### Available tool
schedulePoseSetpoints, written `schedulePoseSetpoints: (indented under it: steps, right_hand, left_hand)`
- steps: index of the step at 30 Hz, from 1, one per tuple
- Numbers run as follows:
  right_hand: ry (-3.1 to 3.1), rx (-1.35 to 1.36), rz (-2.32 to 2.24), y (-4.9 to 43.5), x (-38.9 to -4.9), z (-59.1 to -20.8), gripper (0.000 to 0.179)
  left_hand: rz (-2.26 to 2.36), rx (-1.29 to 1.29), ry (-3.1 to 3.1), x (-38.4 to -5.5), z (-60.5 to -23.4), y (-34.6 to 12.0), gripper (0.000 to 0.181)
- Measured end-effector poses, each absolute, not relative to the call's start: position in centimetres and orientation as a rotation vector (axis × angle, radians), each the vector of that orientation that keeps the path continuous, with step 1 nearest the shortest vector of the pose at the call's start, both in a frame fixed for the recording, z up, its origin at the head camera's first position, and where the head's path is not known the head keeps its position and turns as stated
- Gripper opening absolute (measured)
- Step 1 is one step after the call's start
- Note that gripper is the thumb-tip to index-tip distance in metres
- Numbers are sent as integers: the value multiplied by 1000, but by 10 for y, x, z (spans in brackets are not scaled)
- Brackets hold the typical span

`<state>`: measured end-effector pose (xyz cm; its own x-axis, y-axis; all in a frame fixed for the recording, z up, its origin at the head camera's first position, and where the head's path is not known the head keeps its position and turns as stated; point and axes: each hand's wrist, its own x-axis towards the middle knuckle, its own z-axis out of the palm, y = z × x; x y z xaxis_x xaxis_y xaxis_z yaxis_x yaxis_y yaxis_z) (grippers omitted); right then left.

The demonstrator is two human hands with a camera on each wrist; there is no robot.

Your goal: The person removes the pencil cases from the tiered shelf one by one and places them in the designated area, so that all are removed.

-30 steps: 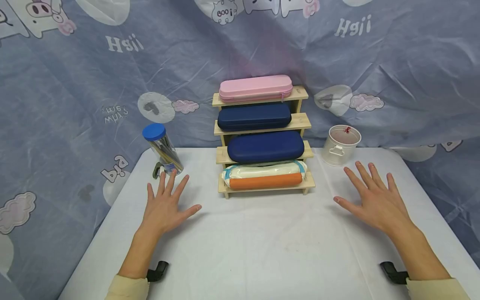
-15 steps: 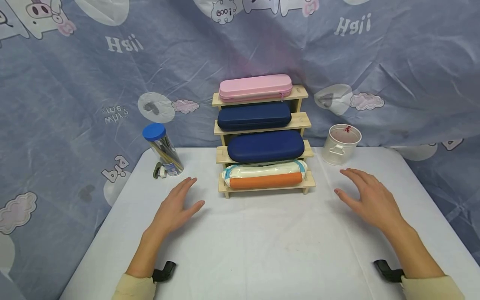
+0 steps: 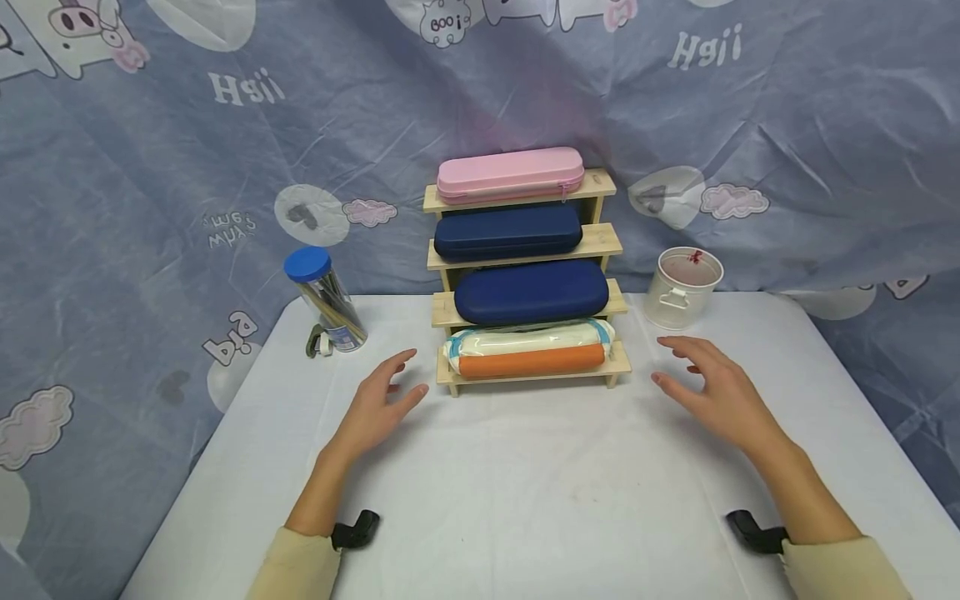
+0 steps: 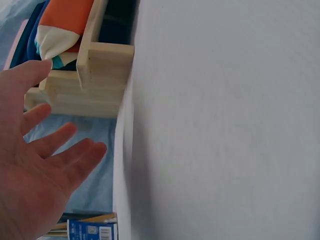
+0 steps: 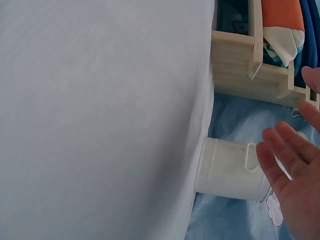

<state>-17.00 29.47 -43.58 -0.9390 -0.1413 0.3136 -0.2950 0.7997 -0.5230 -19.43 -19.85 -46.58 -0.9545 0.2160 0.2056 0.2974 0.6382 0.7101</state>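
My left hand (image 3: 377, 410) hovers above the white table, left of a stepped wooden rack (image 3: 615, 368), fingers loosely bent and holding nothing. On the opposite side, my right hand (image 3: 716, 396) is likewise in the air with relaxed fingers, in front of a cream metal bucket (image 3: 667, 304). The rack's lowest step carries an orange and cream pouch (image 3: 531, 362). Above it sit a blue case (image 3: 532, 292), a dark navy case (image 3: 510, 233) and, on top, a pink zip case (image 3: 510, 175). Both wrist views show the palms apart from the rack.
A clear jar (image 3: 335, 312) with a blue lid and thin sticks inside stands at the table's back left. Beside its base lies a small dark green and white object (image 3: 318, 342). A patterned blue-grey cloth (image 3: 360, 108) hangs behind the white tabletop (image 3: 525, 483).
Both hands have moved inward toward the rack. Their fingers, widely spread a second ago, are now closer together and slightly bent. The rack, cases, jar and bucket have stayed put.
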Motion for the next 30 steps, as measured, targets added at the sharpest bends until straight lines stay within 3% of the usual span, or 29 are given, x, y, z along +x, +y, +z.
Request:
schedulePoseSetpoints:
  steps: [10,15,30]
  right_hand:
    - [-2725,367,963,284,-177,-436,55]
    - [-2706,396,993,278,-179,-435,54]
    - [-2654,489,1040,260,-192,-437,60]
  left_hand:
    - [-1531,-441,-2676,-207,-474,-179,59]
    - [-1900,-413,-2548,-212,-475,-171,59]
    - [-2354,-183,-2300,-220,-481,-154,51]
